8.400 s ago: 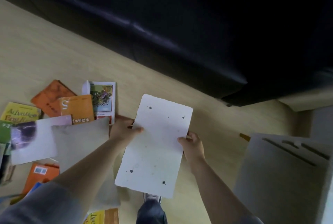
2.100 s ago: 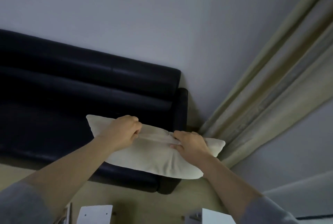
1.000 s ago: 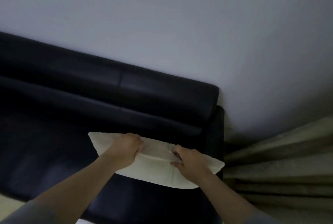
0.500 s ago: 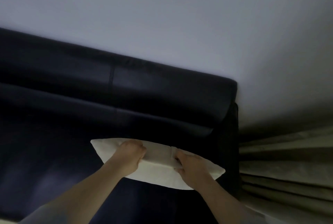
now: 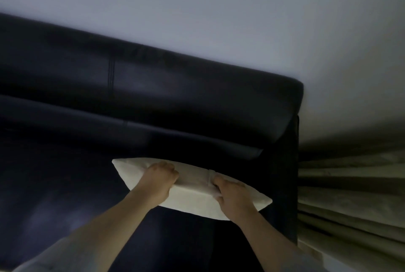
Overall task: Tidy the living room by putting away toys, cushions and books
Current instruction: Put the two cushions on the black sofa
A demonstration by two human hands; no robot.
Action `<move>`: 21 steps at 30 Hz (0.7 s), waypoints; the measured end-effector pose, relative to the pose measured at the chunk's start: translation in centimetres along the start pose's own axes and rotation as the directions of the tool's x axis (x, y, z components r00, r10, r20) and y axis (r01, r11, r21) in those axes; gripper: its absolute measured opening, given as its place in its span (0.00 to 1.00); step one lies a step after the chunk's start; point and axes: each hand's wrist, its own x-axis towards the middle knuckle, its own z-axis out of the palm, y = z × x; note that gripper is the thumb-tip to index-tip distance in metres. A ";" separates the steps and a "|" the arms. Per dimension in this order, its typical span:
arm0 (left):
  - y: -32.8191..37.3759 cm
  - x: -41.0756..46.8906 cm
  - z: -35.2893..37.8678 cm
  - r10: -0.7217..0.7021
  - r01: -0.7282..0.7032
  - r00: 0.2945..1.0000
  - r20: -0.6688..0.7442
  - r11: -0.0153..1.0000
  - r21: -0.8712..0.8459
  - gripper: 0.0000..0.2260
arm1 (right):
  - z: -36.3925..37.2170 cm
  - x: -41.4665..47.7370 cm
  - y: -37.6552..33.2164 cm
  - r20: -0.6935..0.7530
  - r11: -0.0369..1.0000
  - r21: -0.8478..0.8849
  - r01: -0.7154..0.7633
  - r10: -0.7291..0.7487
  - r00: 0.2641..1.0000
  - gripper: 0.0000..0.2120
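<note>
A cream cushion (image 5: 192, 197) is held edge-up over the right end of the black leather sofa (image 5: 153, 100). My left hand (image 5: 158, 180) grips its upper edge left of the middle, fingers curled over the fabric. My right hand (image 5: 234, 198) grips the same edge to the right, bunching the cover into a fold. The cushion hangs just in front of the sofa's backrest, close to the right armrest (image 5: 285, 184). Whether its lower edge touches the seat is hidden.
A pale wall (image 5: 219, 19) rises behind the sofa. Beige pleated curtains (image 5: 350, 195) hang right of the armrest. The dark seat (image 5: 54, 184) stretches away to the left.
I went from lifting the cushion off the floor among books to carrying it to the sofa. In the last second it has come nearer the backrest and right armrest, both hands holding on.
</note>
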 end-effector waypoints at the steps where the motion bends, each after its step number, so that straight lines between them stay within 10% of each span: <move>1: -0.1 0.6 0.7 -0.005 0.005 1.000 -0.006 1.000 0.002 0.23 | 0.2 0.6 0.5 0.000 1.000 -0.009 0.000 0.000 1.000 0.15; 13: 0.3 4.3 1.1 -0.185 0.170 0.971 -0.151 0.980 -0.105 0.20 | -1.1 3.8 2.7 -0.101 0.989 -0.027 -0.143 0.140 0.985 0.18; 21: 2.7 2.0 -0.9 -0.304 0.280 0.953 -0.024 0.904 -0.322 0.12 | -2.5 0.7 1.1 -0.142 0.927 0.273 -0.257 0.303 0.942 0.20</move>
